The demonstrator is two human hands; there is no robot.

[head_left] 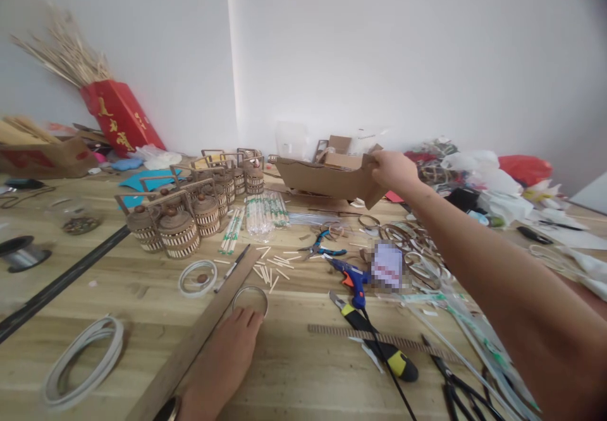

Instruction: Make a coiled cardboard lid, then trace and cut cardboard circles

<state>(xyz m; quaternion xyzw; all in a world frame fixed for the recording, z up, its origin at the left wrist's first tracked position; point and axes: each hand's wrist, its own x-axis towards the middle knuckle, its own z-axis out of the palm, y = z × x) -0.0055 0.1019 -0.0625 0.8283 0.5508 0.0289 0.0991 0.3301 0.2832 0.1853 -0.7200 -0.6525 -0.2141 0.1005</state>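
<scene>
My right hand (391, 169) reaches to the back of the table, its fingers closed on the corner of a brown cardboard piece (322, 182), which looks like the side of a shallow box. Close to the front, my left hand (232, 339) has its fingers bent over the near edge of a thin round ring (264, 294); the fingertips are partly hidden. Beside this hand a long flat brown strip (199, 339) lies slanted on the wood. Short pale sticks (272, 268) are scattered beyond the ring, with a black pen (232, 269) to their left.
Several small lidded woven baskets with handles (177, 231) stand at left. A blue glue gun (353, 279), pliers (325, 244) and a yellow-black utility knife (379, 339) lie right of centre. White coils (85, 361) rest front left; plastic bags (502, 200) pile up at right.
</scene>
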